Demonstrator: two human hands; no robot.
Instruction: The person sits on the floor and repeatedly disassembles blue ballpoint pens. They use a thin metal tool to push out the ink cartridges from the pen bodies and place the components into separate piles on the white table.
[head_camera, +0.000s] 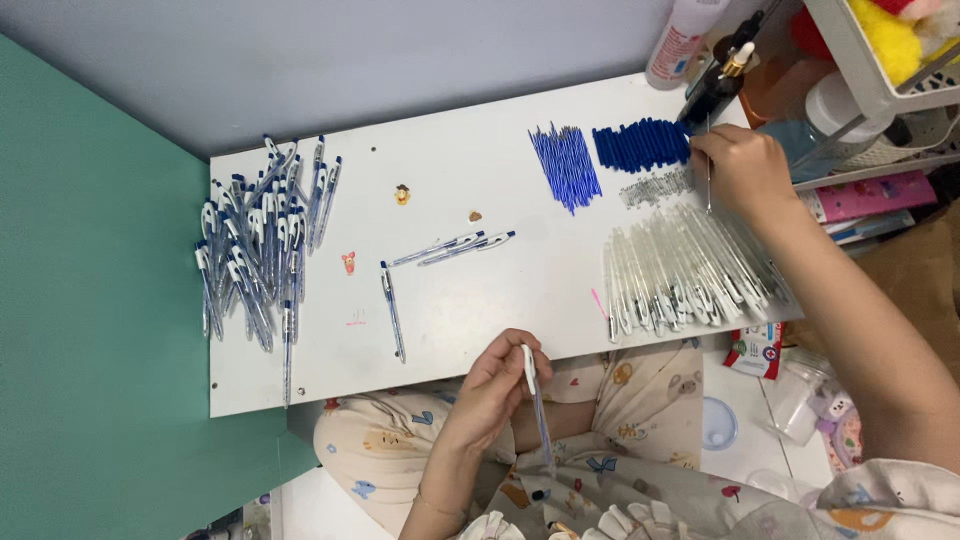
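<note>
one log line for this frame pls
left hand: holds pen | right hand: on springs pile, grips thin rod | board: finished pens far left

A home, likely a bedroom corner: the person sits in patterned pyjamas (640, 400) at a low white surface (450, 330) against a green wall (90, 300). A plush toy (890, 35) fills a shelf basket (860, 70) at upper right.
</note>
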